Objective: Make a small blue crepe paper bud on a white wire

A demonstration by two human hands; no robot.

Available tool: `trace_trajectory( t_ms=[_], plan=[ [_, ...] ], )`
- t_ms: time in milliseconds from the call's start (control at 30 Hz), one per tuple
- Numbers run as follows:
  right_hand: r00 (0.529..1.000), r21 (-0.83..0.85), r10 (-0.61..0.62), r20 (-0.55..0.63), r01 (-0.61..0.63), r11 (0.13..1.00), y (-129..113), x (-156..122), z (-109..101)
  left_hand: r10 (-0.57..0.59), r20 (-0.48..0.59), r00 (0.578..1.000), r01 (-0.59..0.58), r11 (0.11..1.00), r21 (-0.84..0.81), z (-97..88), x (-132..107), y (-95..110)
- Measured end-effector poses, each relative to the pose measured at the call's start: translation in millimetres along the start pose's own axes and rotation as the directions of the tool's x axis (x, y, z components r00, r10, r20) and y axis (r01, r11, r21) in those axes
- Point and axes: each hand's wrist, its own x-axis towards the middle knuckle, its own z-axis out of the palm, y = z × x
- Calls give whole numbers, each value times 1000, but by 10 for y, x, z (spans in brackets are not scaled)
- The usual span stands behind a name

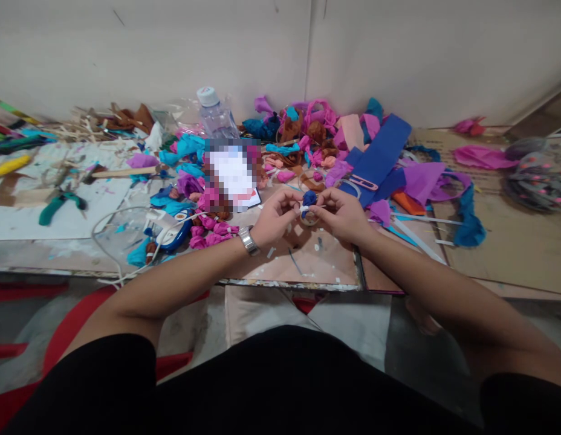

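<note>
My left hand [280,211], with a metal watch on its wrist, pinches a small dark blue crepe-paper bud [309,198] from the left. From the other side my right hand [341,212] closes its thumb and fingers on the same bud. A narrow white band shows round the bud's middle, between the thumbs; its exact kind is too small to tell. Just below lies a roll of tape [309,219], partly hidden by the fingers. Right behind the right hand are a folded blue crepe-paper strip [384,154] and pink-handled scissors [364,182].
Crumpled paper pieces and several pink buds [212,232] crowd the table. A phone [233,175], a plastic bottle [214,115] and a blue-and-white corded device [174,232] stand or lie left of centre. Green pliers [60,205] are far left; cardboard [502,241] covers the right.
</note>
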Motion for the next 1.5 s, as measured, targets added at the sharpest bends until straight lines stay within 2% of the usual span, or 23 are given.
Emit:
trace_trajectory(
  t_ms=[167,533,667,767,967,1067,1300,1500],
  plan=[
    [1000,10,-11,-3,11,1000,31,19,-7,-27,19,999,27,1000,-2,-4,-8,36],
    [1000,61,-15,19,14,998,57,32,-12,-94,152,984,93,996,10,-37,13,17],
    [1000,88,-4,28,1,996,77,33,-5,-111,121,986,110,994,10,-37,0,8],
    [1000,47,-21,23,20,999,88,40,-8,-107,106,989,107,994,10,-41,1,0],
    [975,-147,-221,-20,216,965,22,46,-39,-28,128,991,24,999,32,-53,23,-1],
    [963,-182,-271,-11,264,947,-2,42,-51,21,121,992,-28,998,60,-51,17,17],
    [972,-120,-235,-28,230,966,25,46,-52,26,79,996,-26,1000,-4,-38,5,32],
    [959,-159,-282,-6,278,947,-31,43,-75,33,24,999,-32,998,-49,-17,15,33]
  ],
)
